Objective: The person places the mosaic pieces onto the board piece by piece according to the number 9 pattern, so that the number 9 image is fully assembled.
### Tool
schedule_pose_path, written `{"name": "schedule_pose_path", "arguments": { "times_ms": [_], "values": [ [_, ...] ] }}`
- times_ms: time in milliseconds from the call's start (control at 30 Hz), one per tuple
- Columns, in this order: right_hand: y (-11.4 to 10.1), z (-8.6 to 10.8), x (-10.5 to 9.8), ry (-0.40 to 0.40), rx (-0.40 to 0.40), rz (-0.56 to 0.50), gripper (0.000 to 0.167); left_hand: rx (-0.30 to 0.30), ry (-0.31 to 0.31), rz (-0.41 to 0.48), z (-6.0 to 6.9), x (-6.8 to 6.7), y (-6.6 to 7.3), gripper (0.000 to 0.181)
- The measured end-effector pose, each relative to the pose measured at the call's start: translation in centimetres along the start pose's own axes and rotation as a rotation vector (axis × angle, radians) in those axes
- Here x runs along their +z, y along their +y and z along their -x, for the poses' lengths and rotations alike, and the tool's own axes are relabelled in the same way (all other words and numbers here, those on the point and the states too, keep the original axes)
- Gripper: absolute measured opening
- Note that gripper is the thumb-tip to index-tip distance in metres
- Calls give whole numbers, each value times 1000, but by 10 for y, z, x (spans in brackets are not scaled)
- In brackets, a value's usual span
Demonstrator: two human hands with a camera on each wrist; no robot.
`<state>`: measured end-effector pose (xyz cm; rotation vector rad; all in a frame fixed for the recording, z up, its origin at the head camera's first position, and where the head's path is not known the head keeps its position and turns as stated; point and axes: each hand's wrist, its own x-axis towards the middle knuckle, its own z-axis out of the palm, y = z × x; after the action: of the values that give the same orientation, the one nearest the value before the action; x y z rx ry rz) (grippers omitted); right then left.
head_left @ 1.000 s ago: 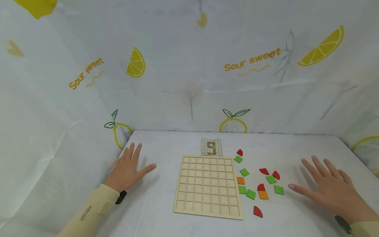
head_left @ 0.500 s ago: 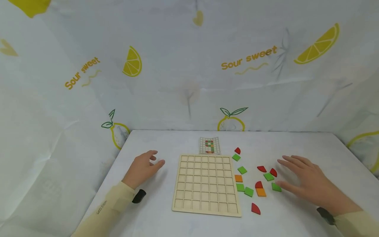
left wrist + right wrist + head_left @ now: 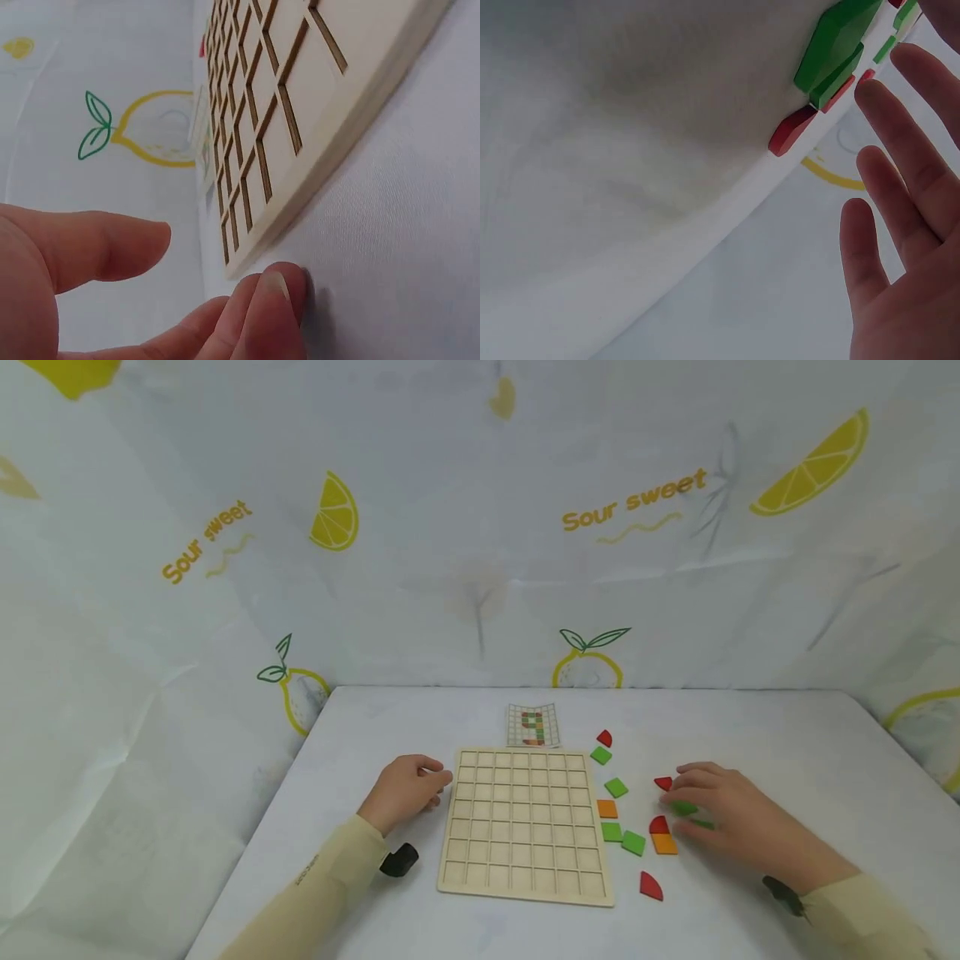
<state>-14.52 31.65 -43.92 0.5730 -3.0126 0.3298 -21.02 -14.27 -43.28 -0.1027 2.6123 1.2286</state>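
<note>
A pale wooden grid board [image 3: 525,827] lies on the table, its squares bare. My left hand [image 3: 405,792] is at its upper left edge; in the left wrist view the hand [image 3: 150,300] has thumb and fingers apart beside the board's corner [image 3: 247,255], holding nothing. My right hand [image 3: 731,814] hovers over green tiles [image 3: 683,808], partly hiding them and a red quarter-round piece [image 3: 663,783]. In the right wrist view the right hand's [image 3: 907,202] fingers are spread, with green [image 3: 836,37] and red [image 3: 791,131] pieces beyond them.
A card [image 3: 533,725] with a coloured pattern lies behind the board. Between board and right hand are green tiles [image 3: 633,842], orange tiles [image 3: 607,809] and red quarter-rounds [image 3: 651,886]. A printed cloth [image 3: 450,527] hangs behind the table.
Both hands have moved inward, the left to the board's edge and the right over the tiles at the right. The fingers of both bend more than before.
</note>
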Motion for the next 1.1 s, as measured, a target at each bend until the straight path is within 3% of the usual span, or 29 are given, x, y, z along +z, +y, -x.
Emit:
{"name": "schedule_pose_path", "arguments": {
  "times_ms": [267,733,867,1100],
  "values": [
    [-2,-2,6,53,-95,-10,28,-26,-11,86,-7,12,6,34],
    [-2,-4,8,21,-97,-10,29,-26,35,98,-9,17,2,30],
    [-1,-6,9,35,-111,-3,29,-16,43,66,-7,19,4,29],
    [-3,-10,10,39,-124,-6,29,37,96,-72,-1,23,5,30]
  ]
}}
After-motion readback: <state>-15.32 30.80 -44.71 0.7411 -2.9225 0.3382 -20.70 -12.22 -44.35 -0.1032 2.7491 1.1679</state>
